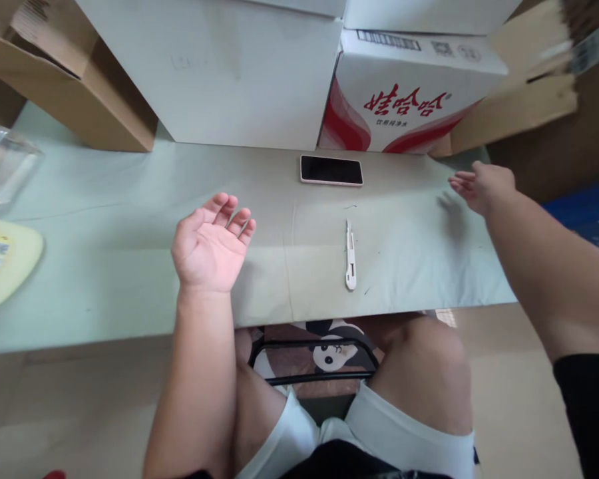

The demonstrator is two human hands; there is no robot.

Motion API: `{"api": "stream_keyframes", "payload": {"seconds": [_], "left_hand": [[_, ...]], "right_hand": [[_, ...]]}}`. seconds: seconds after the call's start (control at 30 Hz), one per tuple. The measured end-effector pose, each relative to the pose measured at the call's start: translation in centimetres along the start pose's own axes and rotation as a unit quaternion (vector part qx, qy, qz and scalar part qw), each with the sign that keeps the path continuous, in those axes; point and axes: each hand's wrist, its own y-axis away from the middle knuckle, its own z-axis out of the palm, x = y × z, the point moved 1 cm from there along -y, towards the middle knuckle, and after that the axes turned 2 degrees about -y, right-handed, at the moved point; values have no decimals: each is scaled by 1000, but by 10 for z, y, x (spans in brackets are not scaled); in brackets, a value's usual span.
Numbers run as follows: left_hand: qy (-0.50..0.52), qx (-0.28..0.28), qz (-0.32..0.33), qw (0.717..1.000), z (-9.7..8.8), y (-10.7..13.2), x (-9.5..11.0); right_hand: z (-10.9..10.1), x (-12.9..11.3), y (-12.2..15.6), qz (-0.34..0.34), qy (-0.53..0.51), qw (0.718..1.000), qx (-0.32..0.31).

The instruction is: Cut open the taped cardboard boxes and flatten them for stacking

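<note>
My left hand (pixel 212 246) is raised over the left-middle of the table, palm up, fingers loosely curled and apart, holding nothing. At the right side my right hand (pixel 483 187) hovers above the tabletop with its fingers stretched out and nothing in them. Between the two hands lies a slim white tool that looks like a craft knife (pixel 350 256), its narrow end pointing away from me. Beyond it a phone (pixel 331 171) with a dark screen lies flat in front of the boxes. Neither hand touches the knife or the phone.
A pale green cloth covers the table (pixel 120 266). Along the back stand a large white box (pixel 239 80) and a red-and-white carton (pixel 404 100). Brown cardboard (pixel 114 100) is at left, near a yellow item (pixel 10 266) and a clear package (pixel 4 166). Something blue (pixel 579 213) is at right.
</note>
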Motion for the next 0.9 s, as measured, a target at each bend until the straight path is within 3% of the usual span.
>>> {"api": "stream_keyframes", "payload": {"seconds": [0.1,0.2,0.33,0.47,0.57,0.7,0.8,0.9], "left_hand": [[14,4,-2,1000,-1,-1,6],[38,8,-12,999,-2,-1,14],[81,18,-24,996,-3,4,22],[145,32,-23,989,-7,13,28],[186,40,-15,982,-13,19,34],[200,38,-2,979,-26,22,45],[205,34,14,978,-36,19,55],[216,36,27,975,-43,15,62]], "right_hand": [[22,-6,6,94,-28,995,-35],[32,-5,32,133,-36,987,-78],[41,-12,61,135,-29,982,-131],[66,-42,85,95,-15,980,-176],[101,-77,111,21,1,972,-235],[166,-130,154,-101,35,937,-332],[223,-178,189,-243,91,884,-388],[282,-230,227,-408,127,813,-396]]}}
